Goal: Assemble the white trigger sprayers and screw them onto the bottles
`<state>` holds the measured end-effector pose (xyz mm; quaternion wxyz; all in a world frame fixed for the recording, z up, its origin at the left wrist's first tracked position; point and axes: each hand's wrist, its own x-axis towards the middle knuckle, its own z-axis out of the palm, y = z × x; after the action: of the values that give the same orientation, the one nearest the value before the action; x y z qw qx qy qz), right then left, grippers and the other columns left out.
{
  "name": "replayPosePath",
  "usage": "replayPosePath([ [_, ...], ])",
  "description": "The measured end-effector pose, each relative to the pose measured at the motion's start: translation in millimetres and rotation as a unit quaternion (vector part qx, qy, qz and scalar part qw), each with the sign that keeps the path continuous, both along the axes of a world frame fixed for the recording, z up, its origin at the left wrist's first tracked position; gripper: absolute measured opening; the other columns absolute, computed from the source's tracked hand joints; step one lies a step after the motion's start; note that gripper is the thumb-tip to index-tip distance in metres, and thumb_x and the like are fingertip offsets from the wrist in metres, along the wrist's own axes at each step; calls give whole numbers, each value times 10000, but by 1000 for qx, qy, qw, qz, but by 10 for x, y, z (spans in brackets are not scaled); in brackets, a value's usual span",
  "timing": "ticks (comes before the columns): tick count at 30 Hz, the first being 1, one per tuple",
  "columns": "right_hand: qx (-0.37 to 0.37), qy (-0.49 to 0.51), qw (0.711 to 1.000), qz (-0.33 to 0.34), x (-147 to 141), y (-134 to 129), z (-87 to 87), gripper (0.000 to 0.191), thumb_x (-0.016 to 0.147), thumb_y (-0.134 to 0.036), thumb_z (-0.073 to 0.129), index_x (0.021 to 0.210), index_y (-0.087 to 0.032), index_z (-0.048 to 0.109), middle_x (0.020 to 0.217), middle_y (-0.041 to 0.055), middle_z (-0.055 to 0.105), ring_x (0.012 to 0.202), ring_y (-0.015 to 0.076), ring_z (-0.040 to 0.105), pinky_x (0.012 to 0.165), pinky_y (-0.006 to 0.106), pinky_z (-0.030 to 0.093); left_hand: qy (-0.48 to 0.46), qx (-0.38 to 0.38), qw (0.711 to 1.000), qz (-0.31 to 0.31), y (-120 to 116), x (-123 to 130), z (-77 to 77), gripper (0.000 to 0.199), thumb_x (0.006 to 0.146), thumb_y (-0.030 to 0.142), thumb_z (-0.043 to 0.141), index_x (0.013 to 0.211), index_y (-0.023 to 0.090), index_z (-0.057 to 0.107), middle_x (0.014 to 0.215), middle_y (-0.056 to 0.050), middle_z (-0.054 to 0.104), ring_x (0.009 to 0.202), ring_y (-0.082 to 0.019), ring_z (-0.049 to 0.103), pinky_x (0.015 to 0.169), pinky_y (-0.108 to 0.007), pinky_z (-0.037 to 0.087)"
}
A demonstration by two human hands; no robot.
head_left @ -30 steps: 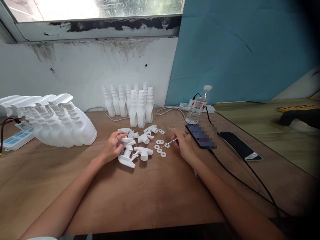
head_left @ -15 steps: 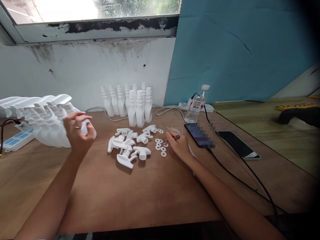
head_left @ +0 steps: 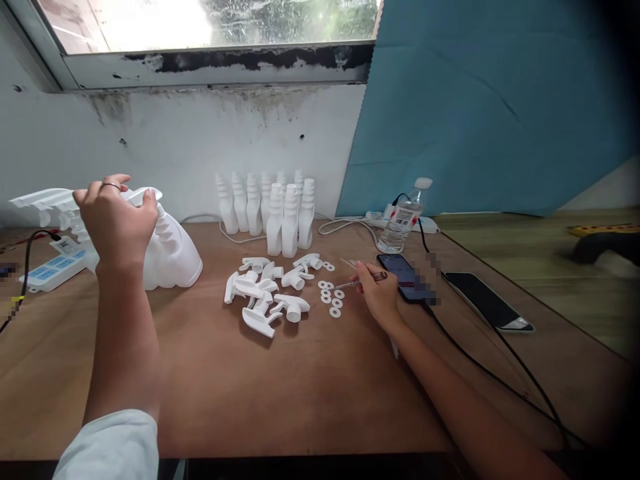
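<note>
My left hand (head_left: 117,217) is at the row of white spray bottles (head_left: 173,257), its fingers and thumb curled around the white trigger head (head_left: 145,195) of the nearest one. The back of the hand hides part of that grip. In my right hand (head_left: 377,293) is a slim tool (head_left: 373,277) with a brown handle and a thin shaft, held like a pen. Its tip points at several flat white rings (head_left: 326,293) lying loose on the table. Loose white trigger spray heads (head_left: 257,290) lie in a heap between my hands.
Several small white bottles (head_left: 290,223) stand uncapped near the wall. A clear water bottle (head_left: 403,217), a phone (head_left: 407,279) and another dark phone-like device (head_left: 485,300) are on the right, with black cables. A power strip (head_left: 55,270) lies on the left.
My left hand has moved left and up from beside the spray bottles onto a trigger head. My right hand has drawn slightly back from the rings, still with the tool. The view has shifted slightly.
</note>
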<state>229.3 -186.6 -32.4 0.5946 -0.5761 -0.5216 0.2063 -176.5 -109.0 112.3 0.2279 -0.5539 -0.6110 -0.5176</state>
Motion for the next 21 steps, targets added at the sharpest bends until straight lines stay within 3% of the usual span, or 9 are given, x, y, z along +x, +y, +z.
replayPosePath([
  [6,23,26,999,-34,20,-12,89,400,866,-428,554,562,-174,602,451,-17,487,412,100,428,433,248,309,-10,1,1000,-24,60,-28,-51,197,691,147,701,886,135,723,837,-69,684,962,-275,512,949,-465,400],
  [11,96,86,991,-30,-22,88,253,455,845,-465,594,482,-197,532,528,15,532,512,126,505,494,257,403,-31,34,995,-94,-49,113,45,212,705,150,717,917,147,732,818,-38,713,798,-197,556,780,-367,464],
  [14,127,129,982,60,-130,160,504,497,818,-555,623,491,-196,517,681,42,601,562,126,537,514,264,437,-84,76,976,-185,-168,305,105,233,721,149,736,953,144,714,869,-26,725,723,-143,602,683,-302,487],
  [17,98,158,972,144,-321,160,838,427,773,-599,671,635,-198,622,675,12,588,409,64,384,378,236,293,-113,117,941,-296,-339,547,144,236,747,118,736,975,146,684,915,-22,721,794,-134,653,697,-270,519],
  [21,77,83,969,222,-686,17,1230,255,735,-439,779,746,-202,685,589,-36,516,419,47,357,377,209,247,-147,97,887,-427,-639,869,173,195,777,101,733,944,163,654,932,-25,720,863,-149,682,728,-284,547],
])
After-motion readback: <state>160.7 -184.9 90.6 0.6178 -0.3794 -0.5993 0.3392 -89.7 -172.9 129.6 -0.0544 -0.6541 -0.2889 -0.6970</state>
